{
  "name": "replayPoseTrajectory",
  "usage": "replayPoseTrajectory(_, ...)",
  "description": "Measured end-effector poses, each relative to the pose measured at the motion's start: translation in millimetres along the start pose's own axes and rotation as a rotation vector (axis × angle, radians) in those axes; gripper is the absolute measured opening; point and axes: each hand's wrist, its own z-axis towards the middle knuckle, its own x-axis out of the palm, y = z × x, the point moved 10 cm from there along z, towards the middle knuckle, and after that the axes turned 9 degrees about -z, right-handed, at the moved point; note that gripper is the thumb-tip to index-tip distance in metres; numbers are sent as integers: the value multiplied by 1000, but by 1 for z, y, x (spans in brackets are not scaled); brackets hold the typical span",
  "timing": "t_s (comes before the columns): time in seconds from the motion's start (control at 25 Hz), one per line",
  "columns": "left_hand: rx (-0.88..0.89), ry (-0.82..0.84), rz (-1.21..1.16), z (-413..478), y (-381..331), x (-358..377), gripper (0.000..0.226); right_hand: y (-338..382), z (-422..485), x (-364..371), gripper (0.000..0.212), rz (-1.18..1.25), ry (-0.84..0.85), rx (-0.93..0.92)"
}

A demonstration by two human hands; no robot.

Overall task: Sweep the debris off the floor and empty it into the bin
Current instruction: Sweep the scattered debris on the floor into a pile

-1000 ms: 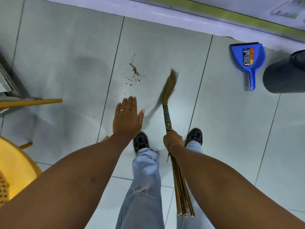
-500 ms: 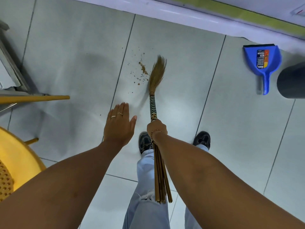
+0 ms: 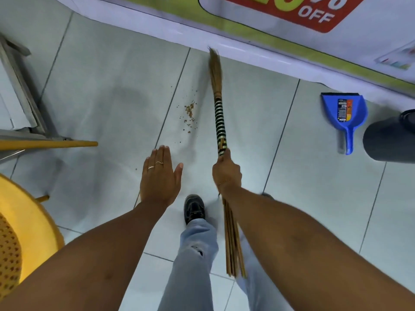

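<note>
Debris: we see a small scatter of brown crumbs (image 3: 189,114) on the pale floor tiles (image 3: 101,104), just left of the broom's wrapped neck and right beside a grout line.
Broom: our stick broom (image 3: 219,122) points away from us toward the wall; its brush tip sits close to the base of the banner (image 3: 258,30), and the loose stick ends trail back along our right forearm.
Right hand: our right hand (image 3: 226,173) is wrapped tight around the broom just below the striped binding.
Left hand: our left hand (image 3: 160,176) is flat and empty, fingers together and thumb out, palm down above the floor, just short of the crumbs.
Dustpan: a blue dustpan (image 3: 344,115) lies on the floor well to the right of the crumbs, handle toward us, its mouth near the wall.
Bin: a dark grey bin (image 3: 390,140) sits at the right edge, just beside the dustpan; we see only part of it.
Left side clutter: a metal frame (image 3: 24,104) and a yellow pole (image 3: 49,144) reach in from the left, and a yellow perforated chair (image 3: 24,232) fills the lower left corner, all apart from the crumbs.
Feet: our black shoe (image 3: 194,208) stands between our arms, below the crumbs.
</note>
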Motion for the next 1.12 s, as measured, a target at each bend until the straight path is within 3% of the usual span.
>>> replayPoseTrajectory(0.24, 5, -51, -24, 64, -59, -4, 56, 24, 118, -109, 38, -274, -101, 16)
replayPoseTrajectory(0.44, -66, -55, -84, 127, -116, 17, 61, 24, 157, -116, 36, -643, 27, -158)
replayPoseTrajectory(0.8, -121, -32, -108, 168, -159, 32, 58, 0, 162, -147, 45, -971, 124, -390)
replayPoseTrajectory(0.96, -165, -18, -107, 162, -149, 32, 58, 0, 162, -182, 59, -966, -14, -485)
replayPoseTrajectory(1.12, -206, -7, -114, 168, -136, 29, 57, 73, 205, -215, 62, -884, -196, -535)
